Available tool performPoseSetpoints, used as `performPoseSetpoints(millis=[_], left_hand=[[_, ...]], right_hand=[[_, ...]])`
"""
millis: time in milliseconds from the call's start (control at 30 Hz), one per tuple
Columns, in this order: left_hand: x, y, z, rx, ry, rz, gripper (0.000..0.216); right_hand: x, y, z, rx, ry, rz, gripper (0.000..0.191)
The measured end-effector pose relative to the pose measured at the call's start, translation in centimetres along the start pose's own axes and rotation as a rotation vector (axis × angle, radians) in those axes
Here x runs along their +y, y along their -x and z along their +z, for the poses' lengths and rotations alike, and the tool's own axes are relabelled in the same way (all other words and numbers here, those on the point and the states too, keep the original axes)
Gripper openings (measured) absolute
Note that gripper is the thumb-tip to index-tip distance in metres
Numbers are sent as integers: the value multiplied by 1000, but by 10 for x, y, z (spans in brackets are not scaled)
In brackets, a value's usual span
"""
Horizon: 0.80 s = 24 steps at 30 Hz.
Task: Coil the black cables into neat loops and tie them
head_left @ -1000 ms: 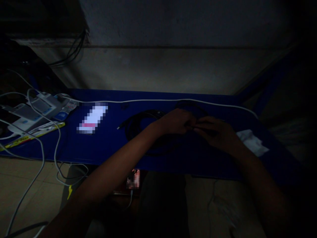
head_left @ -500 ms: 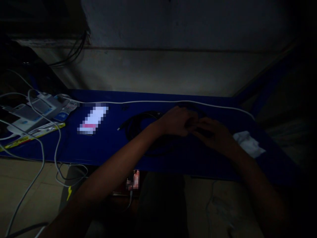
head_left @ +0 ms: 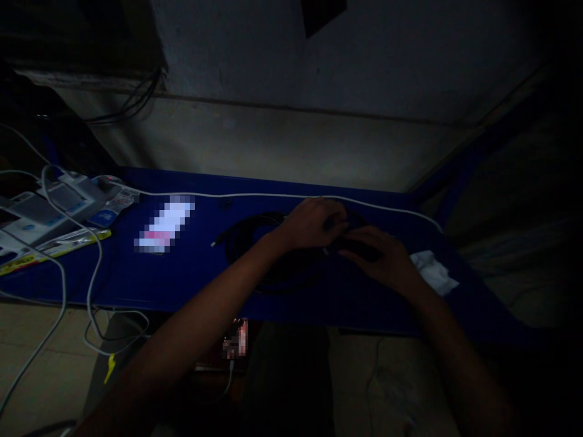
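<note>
A coil of black cable (head_left: 237, 243) lies on the blue table (head_left: 191, 273), and one end with a pale metal plug (head_left: 214, 244) sticks out to its left. Over the coil's right part my left hand (head_left: 310, 223) is closed, fingers curled around a dark piece that looks like the cable. Close beside it, my right hand (head_left: 387, 258) has thumb and fingers closed around a dark, elongated piece (head_left: 359, 247). A small pale tip (head_left: 325, 250) shows at that piece's left end. Dim light hides the detail between the fingers.
A lit phone (head_left: 166, 224) lies left of the coil. White power strips (head_left: 59, 209) with cables and a yellow-edged wrapper (head_left: 59, 250) are further left. A white cable (head_left: 255, 195) runs along the back; a crumpled white tissue (head_left: 432, 272) lies right. Another screen (head_left: 235, 340) glows below the table edge.
The view has shifted slightly. My fingers have moved a little apart, and the dark piece with its pale tip now shows between my hands.
</note>
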State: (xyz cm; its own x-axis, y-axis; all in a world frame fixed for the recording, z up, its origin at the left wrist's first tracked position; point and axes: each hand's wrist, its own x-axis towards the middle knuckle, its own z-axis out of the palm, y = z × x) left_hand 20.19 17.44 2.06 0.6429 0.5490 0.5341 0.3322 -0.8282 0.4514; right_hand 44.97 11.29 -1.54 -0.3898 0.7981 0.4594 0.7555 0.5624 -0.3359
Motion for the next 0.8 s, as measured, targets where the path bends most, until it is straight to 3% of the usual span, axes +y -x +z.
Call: performPoseSetpoints(millis=[433,800], left_hand=[[1,0,7,-386,-210,49,23],[3,-1,9,-381,-235,24,21]], right_hand=[[2,3,-1,73,-141,37,19],[-2,2,6,91,-124,9,13]])
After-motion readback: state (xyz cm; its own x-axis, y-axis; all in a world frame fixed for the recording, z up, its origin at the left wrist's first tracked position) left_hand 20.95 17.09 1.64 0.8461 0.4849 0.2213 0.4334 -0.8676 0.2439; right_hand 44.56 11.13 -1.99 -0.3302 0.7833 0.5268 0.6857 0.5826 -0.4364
